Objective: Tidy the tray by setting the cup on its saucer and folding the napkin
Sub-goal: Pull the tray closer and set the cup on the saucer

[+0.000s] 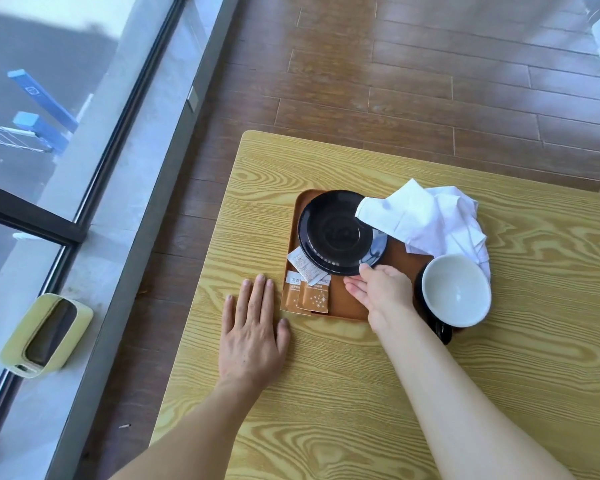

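Observation:
A black saucer (333, 230) lies at the far left of a brown tray (349, 304), and a second dark plate shows beneath its right side. My right hand (381, 289) pinches the saucer's near rim, thumb on top and fingers below. The cup (456, 289), white inside and black outside, stands upright at the tray's near right corner, just right of my right wrist. A crumpled white napkin (426, 216) lies over the tray's far right side and overlaps the saucer's edge. My left hand (253, 327) rests flat on the table, left of the tray.
Two brown sugar packets (309, 296) and a small paper slip (303, 265) lie at the tray's near left corner. The wooden table (326, 393) ends at its left edge near a window sill, where a green container (45, 336) sits.

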